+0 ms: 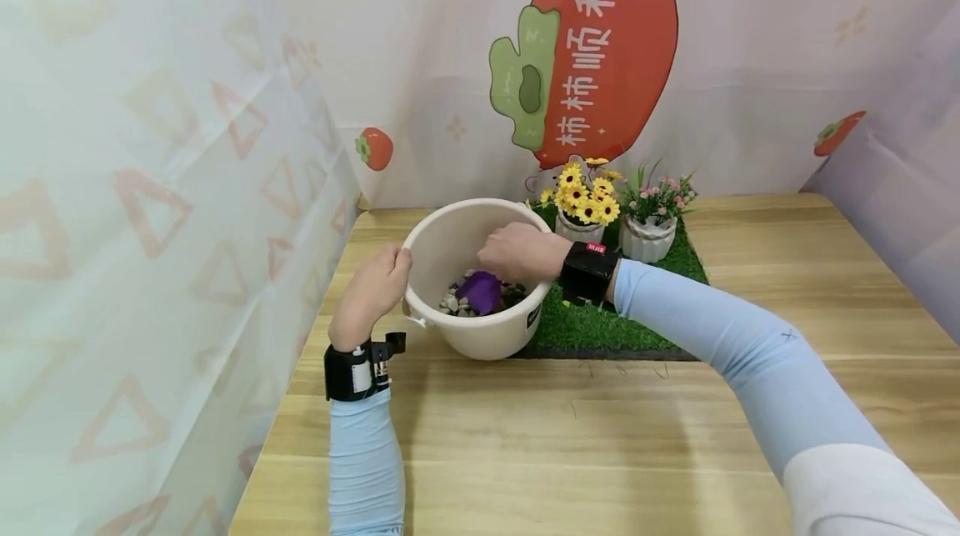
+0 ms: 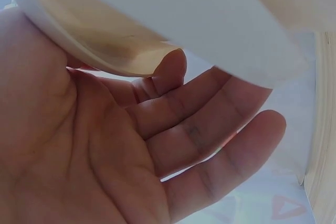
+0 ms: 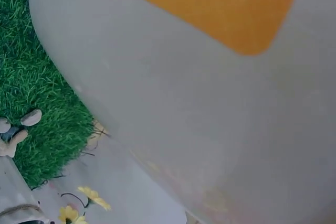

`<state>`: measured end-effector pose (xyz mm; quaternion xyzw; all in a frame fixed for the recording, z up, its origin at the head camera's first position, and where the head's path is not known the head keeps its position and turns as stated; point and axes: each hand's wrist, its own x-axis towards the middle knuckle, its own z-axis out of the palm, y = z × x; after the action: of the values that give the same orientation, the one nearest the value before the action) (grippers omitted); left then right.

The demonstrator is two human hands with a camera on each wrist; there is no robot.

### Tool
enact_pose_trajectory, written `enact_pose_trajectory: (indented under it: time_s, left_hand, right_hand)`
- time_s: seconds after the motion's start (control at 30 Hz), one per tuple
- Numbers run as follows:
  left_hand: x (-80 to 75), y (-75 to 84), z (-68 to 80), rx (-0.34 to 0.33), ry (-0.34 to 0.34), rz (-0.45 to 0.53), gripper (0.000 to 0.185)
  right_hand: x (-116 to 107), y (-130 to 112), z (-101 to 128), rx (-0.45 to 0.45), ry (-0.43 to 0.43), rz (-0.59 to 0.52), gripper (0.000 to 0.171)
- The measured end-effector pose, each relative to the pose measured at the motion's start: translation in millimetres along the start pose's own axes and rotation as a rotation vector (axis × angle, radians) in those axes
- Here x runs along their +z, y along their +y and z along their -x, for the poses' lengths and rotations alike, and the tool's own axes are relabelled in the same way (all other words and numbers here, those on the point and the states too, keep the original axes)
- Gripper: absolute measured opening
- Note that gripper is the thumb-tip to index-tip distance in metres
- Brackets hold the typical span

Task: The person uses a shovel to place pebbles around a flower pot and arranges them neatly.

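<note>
Head view: steadying a cream plastic basin [image 1: 480, 328] on a wooden table [image 1: 600, 436] with the left hand [image 1: 372, 293], thumb hooking over the near-left rim; reaching into the basin with the right hand [image 1: 517, 251], fingers curling down over a purple scoop [image 1: 481, 291] lying on pebbles [image 1: 452, 303], though whether gripping it cannot be told. Sitting just right of the basin, a strip of artificial grass [image 1: 592, 323] carrying a sunflower pot [image 1: 580, 226] and a pink flower pot [image 1: 648, 237]. Left wrist view: pressing relaxed, nearly straight fingers [image 2: 220, 129] against the basin's underside [image 2: 121, 45], palm wide; probably best bracing firmly so the basin stays put while scooping. Right wrist view: filling most of the frame, the basin's outer wall [image 3: 210, 108], with grass [image 3: 37, 77] and a few stray pebbles [image 3: 30, 117] beside it; hand itself not showing here, so likely worth scooping slowly to avoid spilling more.
</note>
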<state>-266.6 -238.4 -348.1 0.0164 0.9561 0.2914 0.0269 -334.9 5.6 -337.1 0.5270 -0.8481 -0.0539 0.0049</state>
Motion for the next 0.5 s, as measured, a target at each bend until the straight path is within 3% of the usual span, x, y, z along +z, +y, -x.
enact_pose_trajectory:
  time_s: [0.27, 0.5]
  left_hand:
    - [0.7, 0.4, 2.3, -0.002, 0.005, 0.002, 0.052]
    - [0.3, 1.0, 1.3, -0.002, -0.005, 0.003, 0.054]
  right_hand:
    - [2.3, -2.1, -2.2, 0.006, -0.099, -0.026, 0.021]
    - [1.9, -6.3, 1.2, 0.025, 0.061, 0.125, 0.028]
